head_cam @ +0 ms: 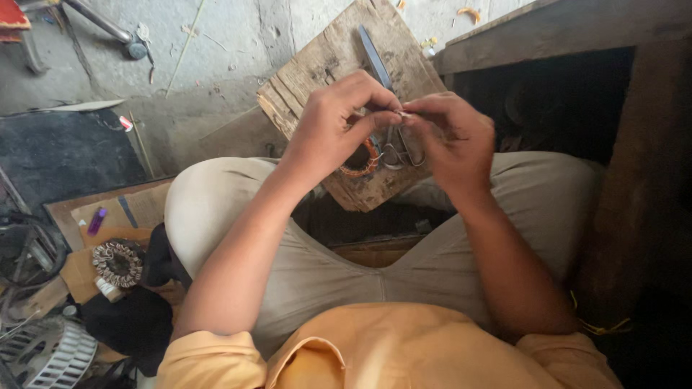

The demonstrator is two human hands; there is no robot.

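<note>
My left hand [339,126] and my right hand [450,137] meet above a worn wooden board [317,68] that rests on my knees. Fingertips of both hands pinch a small pale piece [404,114] between them; what it is cannot be told. Under my left palm a coil of copper wire [364,162] lies on the board. Scissors [395,148] lie beside it, their grey blade [375,57] pointing away from me. My legs in beige trousers are spread, and I wear an orange shirt.
A dark wooden bench or box [577,43] stands at my right. On the floor at left lie a wound motor stator [117,263], black cloth [137,317], a purple marker [96,220], cardboard [144,205] and a white fan guard [50,353]. Grey concrete floor [216,43] lies beyond.
</note>
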